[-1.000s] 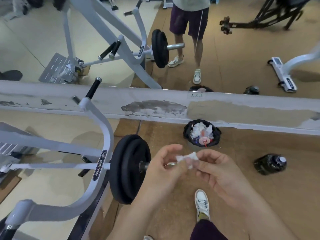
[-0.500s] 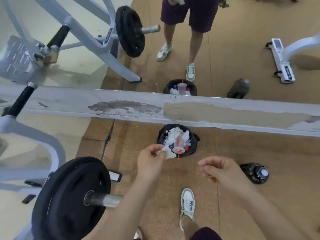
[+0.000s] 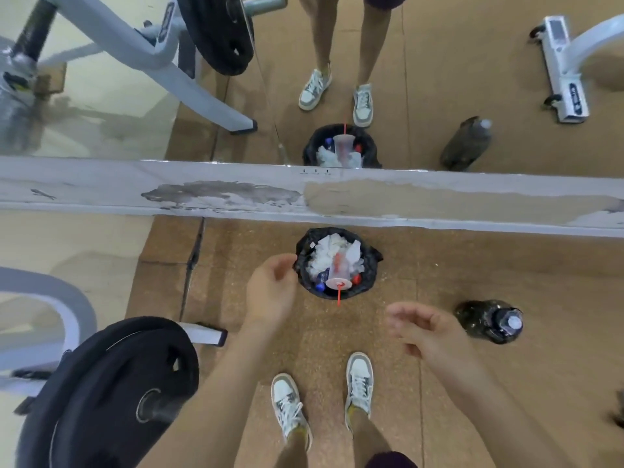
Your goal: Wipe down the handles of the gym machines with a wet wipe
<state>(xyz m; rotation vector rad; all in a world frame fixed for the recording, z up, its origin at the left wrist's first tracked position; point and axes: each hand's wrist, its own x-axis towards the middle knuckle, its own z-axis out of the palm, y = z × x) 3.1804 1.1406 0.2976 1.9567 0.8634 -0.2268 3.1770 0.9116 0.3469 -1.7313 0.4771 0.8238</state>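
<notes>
A small bin lined with a black bag [image 3: 369, 268] stands on the floor by the wall base, full of crumpled white wipes [image 3: 329, 251], a plastic cup with a red straw and bottles. My left hand [image 3: 270, 292] hovers just left of the bin's rim, fingers loosely curled with nothing visible in them. My right hand [image 3: 429, 327] hangs lower right of the bin, fingers apart and empty. A white machine frame [image 3: 60, 298] with a black weight plate [image 3: 111, 393] is at the lower left; no handle of it shows here.
A dark water bottle [image 3: 493, 320] stands on the cork floor right of my right hand. A mirror above the worn wall base [image 3: 219, 194] reflects the bin, bottle, my legs and machines. My two white shoes [image 3: 359, 383] are below the bin.
Both hands held a white wipe; then the left alone carried it over the bin. Now the wipe is out of my hand, and the view has tilted down toward the bin.
</notes>
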